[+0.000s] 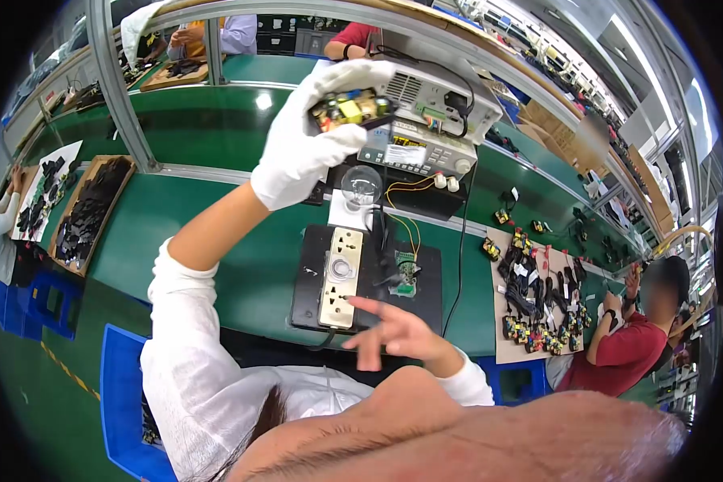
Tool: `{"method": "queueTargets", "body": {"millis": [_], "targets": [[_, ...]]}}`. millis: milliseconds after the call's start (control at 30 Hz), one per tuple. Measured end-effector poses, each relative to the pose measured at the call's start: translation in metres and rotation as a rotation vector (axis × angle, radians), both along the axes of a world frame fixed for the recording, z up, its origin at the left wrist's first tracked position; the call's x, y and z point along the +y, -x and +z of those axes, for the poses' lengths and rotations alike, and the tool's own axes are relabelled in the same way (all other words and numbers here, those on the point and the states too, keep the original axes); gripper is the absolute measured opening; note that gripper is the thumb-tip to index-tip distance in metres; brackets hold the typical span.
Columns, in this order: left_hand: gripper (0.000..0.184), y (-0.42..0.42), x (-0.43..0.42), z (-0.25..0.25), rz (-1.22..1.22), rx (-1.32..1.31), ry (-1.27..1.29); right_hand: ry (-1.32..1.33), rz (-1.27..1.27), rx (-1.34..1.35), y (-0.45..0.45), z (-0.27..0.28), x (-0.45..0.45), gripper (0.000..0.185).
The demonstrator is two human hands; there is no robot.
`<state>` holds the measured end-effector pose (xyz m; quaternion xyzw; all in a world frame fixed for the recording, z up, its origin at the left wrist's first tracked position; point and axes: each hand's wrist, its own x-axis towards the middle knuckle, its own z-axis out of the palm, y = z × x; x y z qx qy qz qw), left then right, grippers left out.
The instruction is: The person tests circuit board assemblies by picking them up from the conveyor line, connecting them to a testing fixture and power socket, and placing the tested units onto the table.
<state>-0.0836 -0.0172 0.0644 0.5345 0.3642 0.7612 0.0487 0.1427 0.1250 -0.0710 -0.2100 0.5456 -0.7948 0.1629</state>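
Note:
My left hand (293,153), in a white glove, is raised and closed around a small circuit board (349,110) with a yellow block and other parts on it. My bare right hand (402,331) is lower down, its fingers apart and holding nothing. Its index finger points towards the near end of a cream power strip (341,277); whether it touches the strip I cannot tell. Beside the strip, a green circuit board (406,273) with red and yellow wires lies on a black base plate (426,309). A clear light bulb (361,185) stands behind the strip.
Stacked test instruments (418,151) stand at the back of the green bench. To the right, several boards with black cables lie on cardboard (506,341), near a person in red (631,349). A tray of black parts (96,209) and a blue bin (120,394) are at left.

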Motion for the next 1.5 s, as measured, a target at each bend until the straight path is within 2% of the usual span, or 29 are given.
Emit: {"method": "queueTargets", "body": {"millis": [33, 67, 100, 167, 200, 233, 300, 400, 433, 467, 500, 567, 633, 700, 733, 833, 967, 1033, 1133, 1167, 1233, 1267, 1333, 1467, 1500], "targets": [[0.073, 0.005, -0.007, -0.007, 0.088, 0.015, 0.075, -0.17, -0.097, 0.02, -0.017, 0.006, 0.016, 0.079], [0.072, 0.01, -0.014, -0.016, 0.174, 0.03, 0.151, -0.205, -0.292, 0.027, -0.034, 0.003, 0.032, 0.072], [0.07, 0.011, -0.019, -0.026, 0.152, -0.019, 0.148, -0.241, -0.487, 0.032, -0.047, -0.002, 0.05, 0.065], [0.068, 0.019, -0.025, -0.057, 0.211, 0.015, 0.251, -0.188, -0.897, 0.117, -0.065, -0.014, 0.083, 0.046], [0.068, 0.02, -0.024, -0.074, 0.238, 0.05, 0.325, -0.078, -1.005, 0.137, -0.074, -0.014, 0.094, 0.035], [0.068, 0.01, -0.026, -0.086, 0.14, -0.094, 0.431, 0.031, -1.114, 0.158, -0.08, -0.014, 0.104, 0.025], [0.066, -0.001, -0.022, -0.113, 0.202, 0.043, 0.669, 0.145, -1.177, 0.199, -0.09, -0.013, 0.119, 0.022], [0.067, -0.022, -0.013, -0.144, 0.258, 0.207, 0.836, 0.381, -1.083, 0.24, -0.092, -0.01, 0.123, 0.046], [0.064, -0.027, -0.011, -0.151, 0.255, 0.234, 0.8, 0.352, -1.012, 0.258, -0.089, 0.0, 0.117, 0.059], [0.063, -0.024, -0.009, -0.166, 0.353, 0.454, 0.746, 0.344, -0.929, 0.264, -0.091, -0.002, 0.125, 0.062], [0.062, -0.029, -0.008, -0.16, 0.385, 0.581, 0.688, 0.308, -0.981, 0.257, -0.09, 0.001, 0.125, 0.06], [0.061, -0.03, -0.01, -0.166, 0.435, 0.626, 0.621, 0.219, -1.074, 0.245, -0.087, 0.002, 0.125, 0.056], [0.061, -0.031, -0.01, -0.171, 0.41, 0.609, 0.635, 0.124, -1.189, 0.223, -0.083, 0.006, 0.12, 0.047], [0.062, -0.034, -0.014, -0.17, 0.494, 0.723, 0.643, 0.029, -1.26, 0.21, -0.078, 0.006, 0.117, 0.045], [0.062, -0.036, -0.014, -0.159, 0.401, 0.767, 0.736, -0.063, -1.316, 0.197, -0.075, 0.006, 0.115, 0.043], [0.06, -0.037, -0.015, -0.172, 0.42, 0.739, 0.632, -0.082, -1.39, 0.191, -0.071, 0.003, 0.113, 0.038], [0.06, -0.038, -0.02, -0.174, 0.45, 0.713, 0.638, -0.183, -1.443, 0.21, -0.077, -0.002, 0.124, 0.031], [0.058, -0.037, -0.022, -0.177, 0.462, 0.708, 0.585, -0.413, -1.551, 0.183, -0.081, 0.002, 0.124, 0.025], [0.058, -0.039, -0.022, -0.181, 0.478, 0.622, 0.578, -0.473, -1.569, 0.196, -0.086, 0.014, 0.112, 0.02], [0.06, -0.041, -0.021, -0.179, 0.468, 0.57, 0.645, -0.415, -1.523, 0.186, -0.092, 0.02, 0.106, 0.017], [0.061, -0.038, -0.018, -0.19, 0.437, 0.454, 0.615, -0.118, -1.393, 0.243, -0.101, 0.031, 0.09, 0.012], [0.059, -0.037, -0.016, -0.191, 0.395, 0.348, 0.641, -0.122, -1.315, 0.229, -0.107, 0.038, 0.086, 0.014], [0.059, -0.04, -0.014, -0.195, 0.495, 0.396, 0.666, 0.074, -1.063, 0.391, -0.104, 0.049, 0.073, 0.02], [0.059, -0.041, -0.01, -0.195, 0.498, 0.345, 0.657, 0.187, -0.869, 0.445, -0.083, 0.05, 0.064, 0.023], [0.059, -0.04, -0.011, -0.197, 0.5, 0.345, 0.659, 0.152, -0.944, 0.42, -0.074, 0.045, 0.06, 0.021]]}}
